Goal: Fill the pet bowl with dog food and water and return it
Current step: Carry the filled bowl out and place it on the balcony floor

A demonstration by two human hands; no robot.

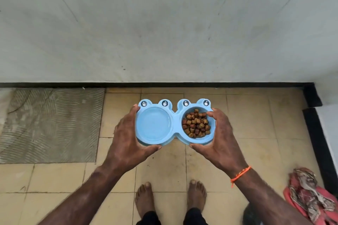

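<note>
A: Bowl (174,122) first, but where is it against the big things?
B: It is held up in front of the wall (164,23), above the tiled floor (164,166). The wall fills the upper half of the view; a black skirting (155,84) runs along its foot.
A: And on the floor?
B: A grey ribbed mat (49,124) lies to the left, against the skirting. A crumpled red cloth (311,197) lies at the right edge. Two bare feet (145,199) stand below the bowl, toes toward the wall.
A: Now the bowl itself.
B: Light blue, a double dish, level, with four little eye knobs along its far edge. The left well looks to hold clear water, though I can hardly tell. The right well holds brown kibble (196,124), heaped.
A: The hands?
B: The left hand (128,139) clasps the left end, thumb under the near rim, fingers curled over the far side. The right hand (219,139) clasps the right end the same way, fingertips touching the rim beside the kibble. An orange thread (240,174) is tied round the right wrist.
</note>
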